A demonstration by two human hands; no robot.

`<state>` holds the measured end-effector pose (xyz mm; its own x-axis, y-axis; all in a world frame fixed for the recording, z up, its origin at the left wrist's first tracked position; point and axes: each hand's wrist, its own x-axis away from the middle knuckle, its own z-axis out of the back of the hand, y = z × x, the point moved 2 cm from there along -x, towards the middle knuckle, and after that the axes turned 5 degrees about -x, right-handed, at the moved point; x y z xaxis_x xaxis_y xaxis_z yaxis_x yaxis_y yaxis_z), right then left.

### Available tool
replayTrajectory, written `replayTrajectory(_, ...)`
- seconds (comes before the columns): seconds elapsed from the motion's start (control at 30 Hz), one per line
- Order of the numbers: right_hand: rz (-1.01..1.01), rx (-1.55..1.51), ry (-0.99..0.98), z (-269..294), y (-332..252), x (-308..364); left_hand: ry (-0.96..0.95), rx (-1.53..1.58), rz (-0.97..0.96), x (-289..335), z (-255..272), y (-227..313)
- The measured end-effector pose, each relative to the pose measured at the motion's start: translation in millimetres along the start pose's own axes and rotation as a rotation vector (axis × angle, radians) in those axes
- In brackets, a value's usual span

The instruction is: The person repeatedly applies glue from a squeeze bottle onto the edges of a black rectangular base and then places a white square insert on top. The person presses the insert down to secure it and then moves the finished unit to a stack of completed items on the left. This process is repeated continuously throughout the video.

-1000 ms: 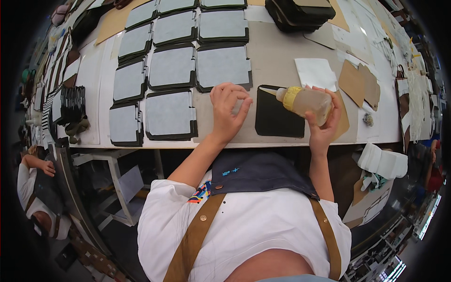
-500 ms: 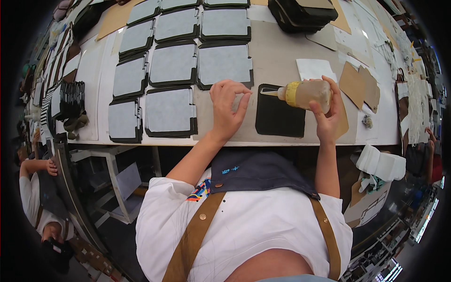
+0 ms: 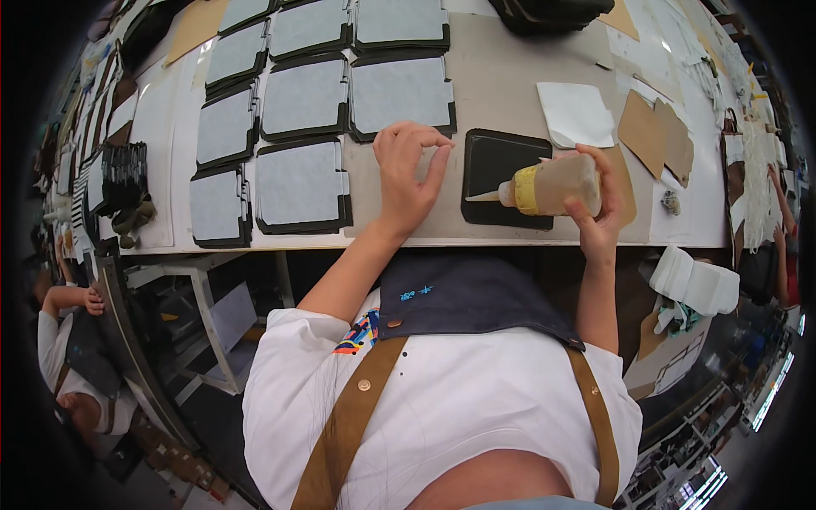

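Note:
My right hand grips a squeeze bottle with a yellow collar and a pale pointed nozzle. Tilted on its side, the bottle points its nozzle left, over the lower left part of a flat black panel. A thin shiny line runs near the panel's upper edge. Whether the nozzle tip touches the panel I cannot tell. To the left of the panel, my left hand hovers with fingers curled and thumb and forefinger tips together. Nothing shows in that hand. Beyond it lies a stack of black panels with light grey sheets.
Several more grey-and-black stacks stand in rows on the left. A folded white sheet, brown card pieces and a dark bundle lie right and far. The table's front edge runs before my body. Another person is at far left.
The bottle's nozzle has moved from the panel's upper left to its lower left along the edge. My left hand keeps nearly the same pose. The whole view has shifted slightly.

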<state>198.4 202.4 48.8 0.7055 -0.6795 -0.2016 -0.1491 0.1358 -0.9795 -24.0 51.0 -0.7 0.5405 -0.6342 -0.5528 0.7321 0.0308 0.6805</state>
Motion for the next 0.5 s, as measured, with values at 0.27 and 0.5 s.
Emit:
replayTrajectory(0.27, -0.1, -0.453, 0.177, 18.3, 7.5, 15.2, 0.006, 0.023, 0.014, -0.5, -2.5, -2.0)
replayTrajectory(0.5, -0.06, -0.629, 0.691, 100.7, 33.2, 14.0, -0.015, 0.016, 0.011, -0.8, -2.7, -1.7)
